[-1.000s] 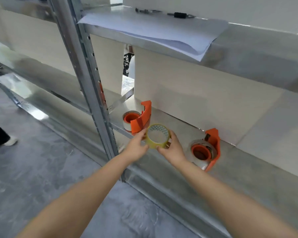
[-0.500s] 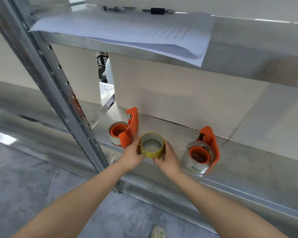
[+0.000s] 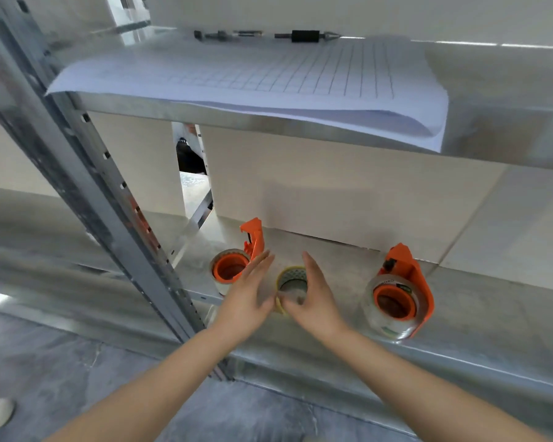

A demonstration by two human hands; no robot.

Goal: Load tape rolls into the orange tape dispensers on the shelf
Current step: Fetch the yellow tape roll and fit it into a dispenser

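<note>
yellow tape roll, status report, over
Left hand and right hand open, flanking yellow tape roll on lower shelf. Both orange dispensers already loaded. Nothing in the way.

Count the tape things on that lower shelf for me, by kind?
Orange tape dispensers, each holding a clear roll: 2
Loose yellowish tape roll between the hands: 1
Total: 3
</note>
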